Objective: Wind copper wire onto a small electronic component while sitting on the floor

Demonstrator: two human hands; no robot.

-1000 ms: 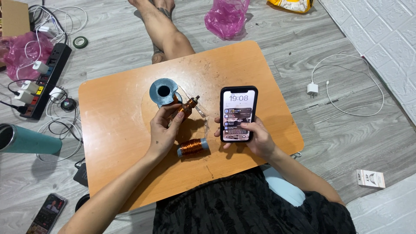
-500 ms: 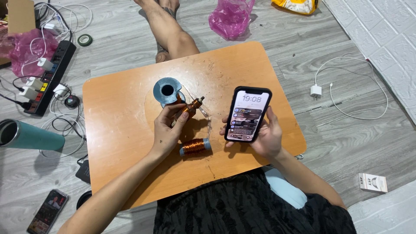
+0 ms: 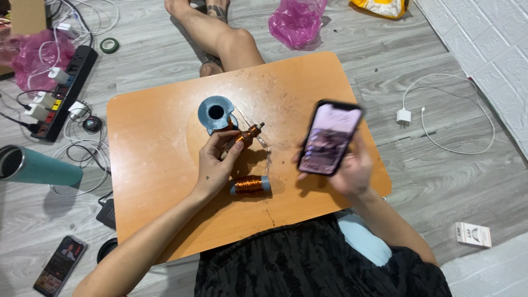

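Observation:
My left hand (image 3: pixel 215 163) grips a small copper-wound coil (image 3: pixel 244 135) above the orange table (image 3: pixel 148 159), just in front of a blue-grey spool (image 3: pixel 215 113). A thin wire runs from the coil toward the table. A second coil of copper wire with pale blue ends (image 3: pixel 250 185) lies on the table just right of my left wrist. My right hand (image 3: pixel 352 168) holds a black smartphone (image 3: pixel 331 138) with a lit screen, tilted and blurred, over the table's right side.
A bare leg of another person (image 3: pixel 220 34) reaches to the table's far edge. On the floor: a power strip with plugs (image 3: pixel 60 91), a teal tumbler (image 3: pixel 34 168), another phone (image 3: pixel 59 265), pink bags (image 3: pixel 297 21), a white charger and cable (image 3: pixel 405 116), a small white box (image 3: pixel 474 234).
My right hand has carried the phone to the right and tilted it, and it is now blurred. My left hand keeps hold of the coil near the spool.

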